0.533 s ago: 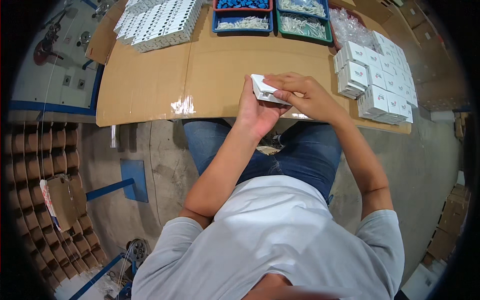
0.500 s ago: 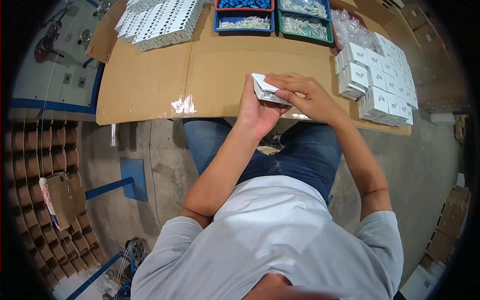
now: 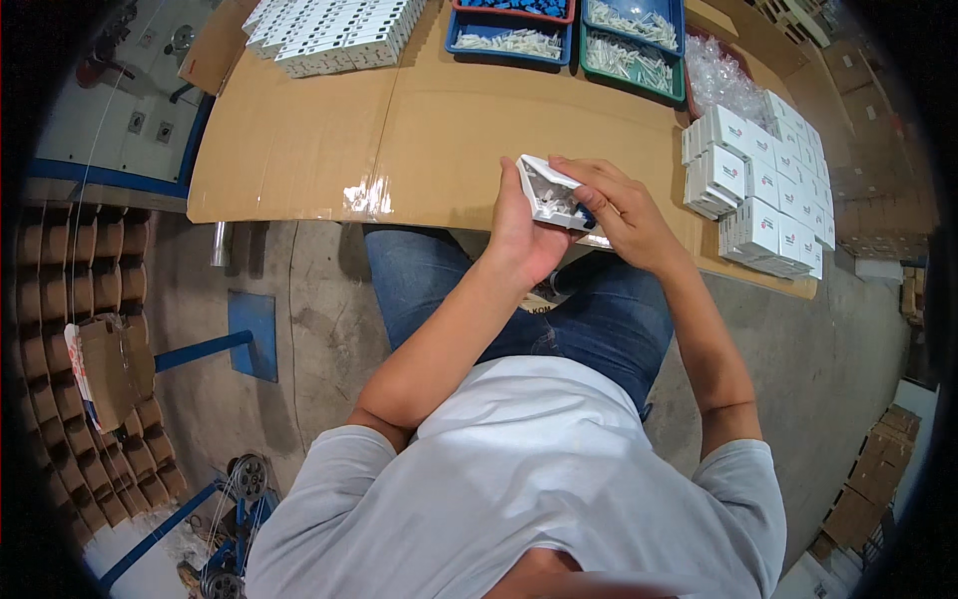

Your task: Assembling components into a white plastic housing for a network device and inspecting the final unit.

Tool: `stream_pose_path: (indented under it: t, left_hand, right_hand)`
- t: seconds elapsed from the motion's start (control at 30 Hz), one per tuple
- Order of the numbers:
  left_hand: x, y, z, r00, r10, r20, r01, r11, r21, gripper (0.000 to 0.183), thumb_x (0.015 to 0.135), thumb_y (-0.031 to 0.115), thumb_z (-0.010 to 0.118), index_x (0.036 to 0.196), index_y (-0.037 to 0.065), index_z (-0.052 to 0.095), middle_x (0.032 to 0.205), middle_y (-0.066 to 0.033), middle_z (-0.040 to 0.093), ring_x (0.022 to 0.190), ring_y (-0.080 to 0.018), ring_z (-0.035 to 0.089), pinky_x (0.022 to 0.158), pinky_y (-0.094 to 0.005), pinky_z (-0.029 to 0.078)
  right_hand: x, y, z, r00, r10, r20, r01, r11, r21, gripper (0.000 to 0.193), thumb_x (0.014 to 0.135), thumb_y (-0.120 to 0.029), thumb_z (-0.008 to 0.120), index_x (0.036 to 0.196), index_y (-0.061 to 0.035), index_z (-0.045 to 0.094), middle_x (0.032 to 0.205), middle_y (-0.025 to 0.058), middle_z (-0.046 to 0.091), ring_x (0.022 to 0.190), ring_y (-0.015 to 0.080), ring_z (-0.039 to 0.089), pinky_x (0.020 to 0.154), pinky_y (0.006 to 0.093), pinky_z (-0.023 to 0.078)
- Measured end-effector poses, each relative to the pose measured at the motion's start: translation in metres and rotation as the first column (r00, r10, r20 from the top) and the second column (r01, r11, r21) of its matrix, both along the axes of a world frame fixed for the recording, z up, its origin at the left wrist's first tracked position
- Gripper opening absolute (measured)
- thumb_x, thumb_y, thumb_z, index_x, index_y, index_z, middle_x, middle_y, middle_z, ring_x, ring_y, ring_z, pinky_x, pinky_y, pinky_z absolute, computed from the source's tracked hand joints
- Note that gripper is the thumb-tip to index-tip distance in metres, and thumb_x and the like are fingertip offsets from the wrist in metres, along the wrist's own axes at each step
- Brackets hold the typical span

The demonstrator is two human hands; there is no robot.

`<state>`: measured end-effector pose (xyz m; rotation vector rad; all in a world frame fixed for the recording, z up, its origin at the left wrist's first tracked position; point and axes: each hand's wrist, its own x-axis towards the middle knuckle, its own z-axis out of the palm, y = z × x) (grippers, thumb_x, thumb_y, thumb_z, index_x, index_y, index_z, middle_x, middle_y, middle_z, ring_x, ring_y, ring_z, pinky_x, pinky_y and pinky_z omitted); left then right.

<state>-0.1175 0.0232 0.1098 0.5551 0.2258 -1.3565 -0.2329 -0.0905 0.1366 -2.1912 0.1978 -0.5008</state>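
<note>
A small white box (image 3: 546, 170) is held above the near edge of the cardboard-covered table, tilted so that its open side faces me. Clear plastic and small pale parts (image 3: 555, 199) show inside it, with a dark bluish bit at the right end. My left hand (image 3: 523, 232) is wrapped round the box from the left and below, thumb along its left side. My right hand (image 3: 627, 212) grips the right end, its fingers over the far top edge and its thumb near the opening. The right fingertips are partly hidden behind the box.
White boxes (image 3: 763, 185) are stacked at the right edge, and rows of other white boxes (image 3: 344, 35) lie far left. Blue (image 3: 509, 45) and green (image 3: 629, 70) trays of small white parts stand at the back, beside a bin of clear plastic bags (image 3: 714, 75). Cardboard (image 3: 289, 150) covers the table.
The box has tipped so that its inside and contents now show. My right hand has drawn back from across its top to the right end. The whole view has shifted slightly.
</note>
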Motion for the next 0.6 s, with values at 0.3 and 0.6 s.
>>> stream_pose_path:
  t: [0.3,0.6]
  left_hand:
    - [0.005,-0.005,-0.007,1.0,-0.022,-0.021,0.022,1.0,-0.004,0.067,0.107,0.062,0.013,0.139,0.015,0.049,0.134,-0.0115,0.057,0.123,-0.0287,0.056,0.101,-0.0534,0.044]
    - [0.009,-0.001,-0.001,0.999,-0.002,-0.035,0.004,0.999,0.05,0.064,0.108,0.06,0.016,0.137,0.015,0.05,0.13,-0.0115,0.057,0.116,-0.0282,0.057,0.099,-0.0528,0.045]
  right_hand:
    - [0.005,-0.005,-0.002,0.995,0.009,-0.095,0.003,0.992,0.127,0.033,0.106,-0.02,0.052,0.132,-0.004,0.065,0.128,0.0157,0.069,0.114,0.0302,0.066,0.099,0.0366,0.05]
    - [0.008,0.002,-0.016,0.999,0.005,-0.046,-0.003,0.999,0.044,0.033,0.103,-0.017,0.057,0.132,-0.0041,0.065,0.129,0.0175,0.068,0.116,0.0342,0.067,0.1,0.0393,0.051]
